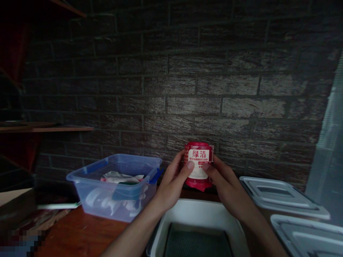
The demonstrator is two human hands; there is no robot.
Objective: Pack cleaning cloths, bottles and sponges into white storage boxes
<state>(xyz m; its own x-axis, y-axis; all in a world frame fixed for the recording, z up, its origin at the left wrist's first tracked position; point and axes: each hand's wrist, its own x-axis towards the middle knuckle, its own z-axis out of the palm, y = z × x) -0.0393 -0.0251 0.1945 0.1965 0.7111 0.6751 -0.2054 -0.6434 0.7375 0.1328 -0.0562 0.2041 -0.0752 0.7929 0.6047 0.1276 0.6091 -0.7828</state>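
In the head view, a red packet (pixel 198 167) is held up by both hands, beyond the far edge of a white bin (pixel 198 210) as seen from above; how high it is raised over the table (pixel 83 233) cannot be told. The packet is gripped from the left by the left hand (pixel 171 186) and from the right by the right hand (pixel 225 180). Both thumbs are pressed on its front, over the lower part of a white label (pixel 198 154) printed with red characters, while the other fingers are curled round behind and mostly hidden. The packet is kept roughly upright and is wrapped in clear film, by which small edges are formed at its upper corners.

Inside the white bin, a dark green item (pixel 198 244) is seen lying; its lower end is cut off by the frame. To the left, a clear bluish box (pixel 82 196) is set on the table, fitted with a blue handle (pixel 155 175) and partly filled with crumpled white items (pixel 122 177). To the right, two pale lids are laid near each other, a far lid (pixel 284 196) and a near lid (pixel 308 237). The back is closed off by a dark brick wall (pixel 171 89). At the left, a wooden shelf (pixel 60 129) is seen, with a carton (pixel 16 204) placed below it.
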